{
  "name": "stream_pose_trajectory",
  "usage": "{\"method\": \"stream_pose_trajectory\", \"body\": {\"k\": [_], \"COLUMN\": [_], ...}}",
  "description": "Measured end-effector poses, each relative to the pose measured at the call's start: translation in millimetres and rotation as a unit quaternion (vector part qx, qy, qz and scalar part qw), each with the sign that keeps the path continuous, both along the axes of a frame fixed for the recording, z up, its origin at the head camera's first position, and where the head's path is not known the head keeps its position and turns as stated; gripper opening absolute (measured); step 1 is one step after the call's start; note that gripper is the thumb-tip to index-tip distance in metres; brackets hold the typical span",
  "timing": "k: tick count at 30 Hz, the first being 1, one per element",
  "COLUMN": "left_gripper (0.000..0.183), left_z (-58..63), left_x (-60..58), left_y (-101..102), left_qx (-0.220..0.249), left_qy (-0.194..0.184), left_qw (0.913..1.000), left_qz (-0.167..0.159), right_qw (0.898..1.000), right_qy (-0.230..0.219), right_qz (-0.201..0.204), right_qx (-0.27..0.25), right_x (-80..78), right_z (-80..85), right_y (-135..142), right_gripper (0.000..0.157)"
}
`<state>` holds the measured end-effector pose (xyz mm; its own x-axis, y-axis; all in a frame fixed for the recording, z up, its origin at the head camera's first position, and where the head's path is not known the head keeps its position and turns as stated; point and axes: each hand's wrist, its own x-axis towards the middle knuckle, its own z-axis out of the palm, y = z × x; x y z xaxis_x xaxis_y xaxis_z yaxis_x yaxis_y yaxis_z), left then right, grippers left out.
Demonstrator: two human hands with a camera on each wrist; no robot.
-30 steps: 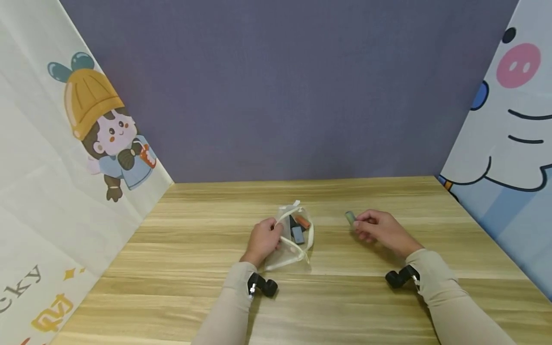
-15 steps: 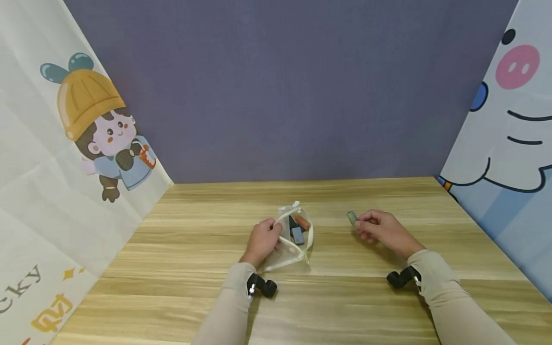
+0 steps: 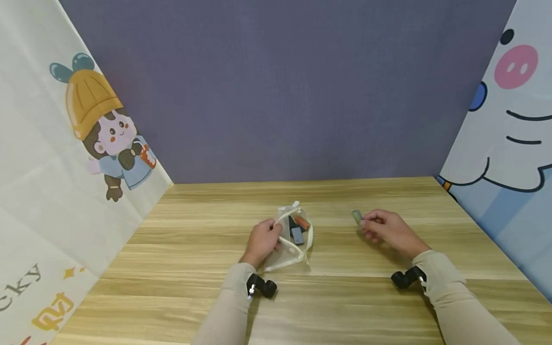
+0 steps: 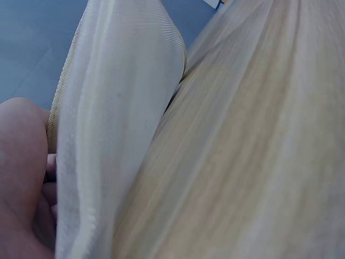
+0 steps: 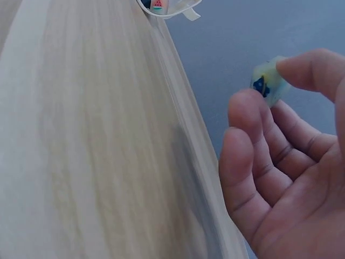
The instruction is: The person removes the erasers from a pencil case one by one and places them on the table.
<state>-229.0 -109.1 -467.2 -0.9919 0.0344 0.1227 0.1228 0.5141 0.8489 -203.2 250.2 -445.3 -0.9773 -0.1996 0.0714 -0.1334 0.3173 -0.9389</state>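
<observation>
My left hand (image 3: 262,242) grips the near-left edge of a translucent whitish mesh pouch (image 3: 281,258) and keeps its mouth spread. Inside the pouch sit an orange piece (image 3: 302,222), a blue-grey block (image 3: 297,235) and something dark beside them. In the left wrist view the pouch's sheer side (image 4: 129,97) hides most of the fingers. To the right, my right hand (image 3: 393,233) pinches a small pale green block (image 3: 356,217) between thumb and fingertips, above the table. The right wrist view shows a dark blue print on that block.
A wood-grain table (image 3: 198,297) lies under both hands. Behind it rises a grey-purple cloth wall (image 3: 293,96). Printed cartoon panels flank the left (image 3: 34,143) and right (image 3: 530,158) sides. Both wrists carry small black cameras.
My right hand has drifted slightly to the right with the green block, away from the pouch. The left hand and pouch stay in place.
</observation>
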Motion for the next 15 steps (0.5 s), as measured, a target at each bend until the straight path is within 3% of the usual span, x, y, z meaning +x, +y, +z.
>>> {"method": "stream_pose_trajectory", "body": {"k": [15], "left_gripper": [0.031], "left_z": [-0.9], "left_x": [-1.2], "left_y": [-0.7], "left_qx": [0.011], "left_qy": [-0.006], "left_qw": [0.9999], "left_qz": [-0.009], "right_qw": [0.999], "right_qy": [-0.008], "right_qz": [-0.027], "right_qx": [0.017], "right_x": [-0.6], "right_z": [2.7], "right_y": [6.3], "right_gripper": [0.045]}}
